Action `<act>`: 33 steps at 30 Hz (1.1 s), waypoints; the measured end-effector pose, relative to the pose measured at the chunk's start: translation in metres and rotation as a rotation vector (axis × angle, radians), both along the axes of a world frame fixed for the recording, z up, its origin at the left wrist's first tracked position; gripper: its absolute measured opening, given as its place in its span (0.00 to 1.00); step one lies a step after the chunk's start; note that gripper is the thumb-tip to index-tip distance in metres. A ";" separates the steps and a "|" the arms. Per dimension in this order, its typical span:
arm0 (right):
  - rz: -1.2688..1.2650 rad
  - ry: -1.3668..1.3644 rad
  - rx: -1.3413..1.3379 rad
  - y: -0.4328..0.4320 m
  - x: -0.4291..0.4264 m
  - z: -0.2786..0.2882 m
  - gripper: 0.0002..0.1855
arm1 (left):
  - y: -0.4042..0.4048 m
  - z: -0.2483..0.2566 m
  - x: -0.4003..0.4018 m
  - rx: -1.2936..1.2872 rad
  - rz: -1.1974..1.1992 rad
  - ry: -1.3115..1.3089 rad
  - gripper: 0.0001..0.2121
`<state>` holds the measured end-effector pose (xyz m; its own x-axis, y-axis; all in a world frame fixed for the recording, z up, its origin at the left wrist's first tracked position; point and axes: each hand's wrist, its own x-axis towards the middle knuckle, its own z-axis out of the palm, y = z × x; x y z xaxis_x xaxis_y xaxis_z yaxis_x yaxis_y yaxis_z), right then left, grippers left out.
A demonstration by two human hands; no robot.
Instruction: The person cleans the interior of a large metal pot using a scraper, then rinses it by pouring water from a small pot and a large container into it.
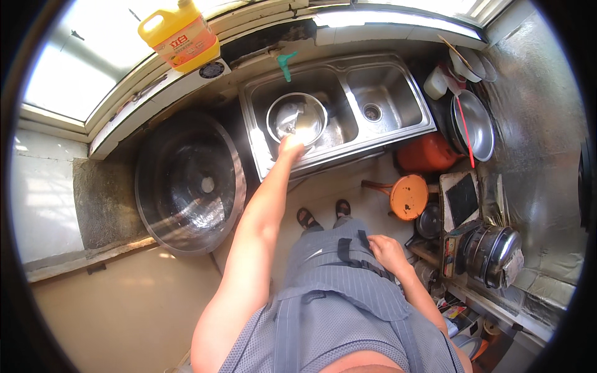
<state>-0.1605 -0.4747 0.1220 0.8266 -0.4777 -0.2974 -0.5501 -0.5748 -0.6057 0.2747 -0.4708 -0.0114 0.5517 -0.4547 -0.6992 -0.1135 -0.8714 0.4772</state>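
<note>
My left hand (pixel 290 145) reaches forward over the front of a stainless steel double-bowl sink (pixel 349 95). Its fingers grip the near rim of a round metal basin (pixel 268 117) standing in the left bowl. Something shiny and pale, perhaps water, shows inside the basin; glare hides its detail. A teal tap (pixel 285 67) sticks out above the basin from the wall behind. Beside my hip, at the grey pinstriped apron (pixel 322 261), is my right hand (pixel 388 252), fingers bent near a black strap. Whether they pinch the cloth I cannot tell.
Left of the sink stands a big dark round vat (pixel 186 154). A yellow detergent jug (pixel 182 39) sits on the window ledge. To the right are an orange stool (pixel 409 196), a red gas cylinder (pixel 426 153), hanging metal bowls (pixel 478 126) and a steel pot (pixel 492 254).
</note>
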 end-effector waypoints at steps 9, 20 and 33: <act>0.225 -0.095 0.008 -0.076 0.089 -0.015 0.10 | 0.034 -0.096 0.012 -0.880 1.014 1.376 0.05; 0.227 -0.173 -0.051 -0.208 0.223 -0.051 0.11 | 0.024 -0.022 -0.040 -0.706 0.751 0.449 0.03; -0.209 0.376 0.679 -0.235 0.389 -0.180 0.23 | 0.027 0.055 -0.066 -0.012 0.252 -0.340 0.31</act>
